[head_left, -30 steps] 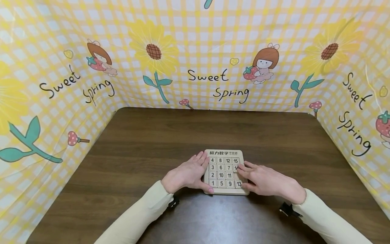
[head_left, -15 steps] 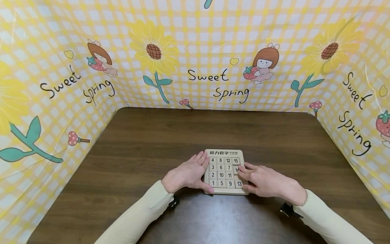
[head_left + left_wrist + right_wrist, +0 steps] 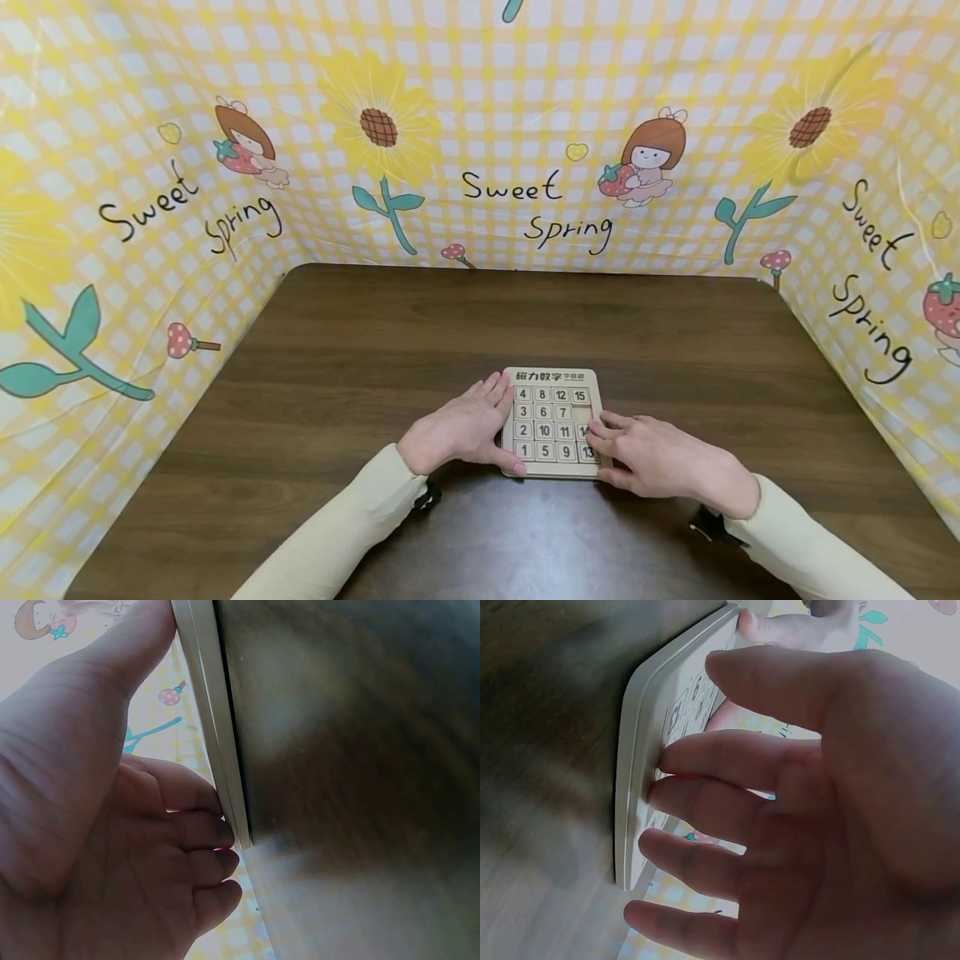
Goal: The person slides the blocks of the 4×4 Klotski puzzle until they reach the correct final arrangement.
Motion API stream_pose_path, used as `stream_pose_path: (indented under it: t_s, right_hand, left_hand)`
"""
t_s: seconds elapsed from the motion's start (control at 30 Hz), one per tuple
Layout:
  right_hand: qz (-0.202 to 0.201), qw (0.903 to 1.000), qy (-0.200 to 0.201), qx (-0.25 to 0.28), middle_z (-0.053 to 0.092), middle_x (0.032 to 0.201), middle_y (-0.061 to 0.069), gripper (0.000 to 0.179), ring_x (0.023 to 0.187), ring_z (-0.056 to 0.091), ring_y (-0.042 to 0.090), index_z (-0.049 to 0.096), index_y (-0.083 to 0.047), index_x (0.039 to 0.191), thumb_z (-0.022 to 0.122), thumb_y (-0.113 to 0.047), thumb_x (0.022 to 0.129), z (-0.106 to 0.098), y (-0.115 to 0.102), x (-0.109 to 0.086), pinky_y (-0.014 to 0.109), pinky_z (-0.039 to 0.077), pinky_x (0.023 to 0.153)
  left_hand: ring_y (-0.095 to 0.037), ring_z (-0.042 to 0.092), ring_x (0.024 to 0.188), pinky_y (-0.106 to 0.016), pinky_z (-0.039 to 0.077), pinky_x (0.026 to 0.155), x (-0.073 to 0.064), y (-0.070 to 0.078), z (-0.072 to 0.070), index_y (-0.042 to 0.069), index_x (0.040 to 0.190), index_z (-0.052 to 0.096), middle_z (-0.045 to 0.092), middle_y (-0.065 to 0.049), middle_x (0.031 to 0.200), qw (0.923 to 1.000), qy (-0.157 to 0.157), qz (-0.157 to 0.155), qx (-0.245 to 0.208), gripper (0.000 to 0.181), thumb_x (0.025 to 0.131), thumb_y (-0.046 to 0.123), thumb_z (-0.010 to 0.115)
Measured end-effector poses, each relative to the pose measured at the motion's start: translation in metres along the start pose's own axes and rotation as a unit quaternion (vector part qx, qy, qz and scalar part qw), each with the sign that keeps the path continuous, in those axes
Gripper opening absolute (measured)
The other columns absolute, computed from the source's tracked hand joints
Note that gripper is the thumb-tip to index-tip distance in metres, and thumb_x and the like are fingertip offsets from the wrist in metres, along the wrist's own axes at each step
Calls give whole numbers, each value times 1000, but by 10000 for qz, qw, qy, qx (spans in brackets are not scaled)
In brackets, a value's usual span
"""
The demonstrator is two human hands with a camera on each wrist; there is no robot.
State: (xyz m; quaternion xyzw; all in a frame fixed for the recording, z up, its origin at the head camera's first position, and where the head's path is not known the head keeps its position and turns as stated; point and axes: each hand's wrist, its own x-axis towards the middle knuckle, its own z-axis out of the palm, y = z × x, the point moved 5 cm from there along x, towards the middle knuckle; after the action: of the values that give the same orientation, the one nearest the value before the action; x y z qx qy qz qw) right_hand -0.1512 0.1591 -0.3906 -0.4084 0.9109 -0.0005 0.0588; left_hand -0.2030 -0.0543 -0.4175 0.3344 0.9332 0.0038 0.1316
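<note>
"Beige board, isn't it? Where is it lying?"

"Flat on the brown desk, between the left hand and the right hand."

"How is the left one resting?"

"It's lying widely spread along its side of the board: the thumb is touching the near corner, and the fingers are resting along the edge farther off."

"And the right?"

"Its fingers are lying over the opposite edge, fairly straight and slightly apart. A fingertip is resting on tile 14 and covering part of it."

"What's sitting around that tile?"

"Tile 13 is lying on the side nearer the person, tile 11 toward the left hand. Just beyond, a bare slot is showing, with tile 15 sitting past it."

"Anything else near the hands?"

"Pale sleeves are covering both forearms, and a black device is showing at each wrist. Beyond the hands, a yellow checked cloth is hanging behind the desk."
</note>
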Motion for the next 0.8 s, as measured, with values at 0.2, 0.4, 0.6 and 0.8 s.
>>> stream_pose_path:
  t_s: [0.2, 0.4, 0.6, 0.8]
  right_hand:
    - [150, 9986, -184, 475, 54, 143, 16, 49, 135, 49, 37, 59, -6, 136, 60, -35, 96, -5, 7, 3, 54, 46, 104]
    - [512, 9954, -298, 756, 51, 147, 15, 51, 139, 43, 39, 52, -7, 142, 58, -33, 98, -3, 22, 13, 53, 44, 107]
    - [735, 9938, -216, 811, 45, 152, 16, 52, 142, 38, 40, 49, -6, 144, 56, -31, 99, 2, 34, 22, 53, 43, 108]
    - [730, 9940, -191, 789, 40, 154, 18, 55, 143, 35, 42, 45, -2, 145, 57, -30, 99, 8, 40, 25, 54, 41, 109]
  left_hand:
    - [-34, 14, 153, -42, 18, 125, 0, -1, 0, -3, 153, 25, 13, -23, 163, 10000, 21, 15, -23, 118, 75, 76, 63]
    - [-33, 13, 153, -42, 17, 125, -1, -2, 1, -3, 154, 24, 12, -22, 163, 10000, -23, -32, -75, 118, 75, 76, 64]
    - [-33, 13, 153, -42, 18, 125, -1, 0, 0, -3, 153, 25, 13, -22, 163, 10000, 3, -7, -78, 118, 74, 76, 64]
    - [-33, 13, 153, -42, 18, 125, -1, 0, 0, -2, 154, 25, 13, -22, 163, 10000, 5, -10, -10, 118, 75, 77, 63]
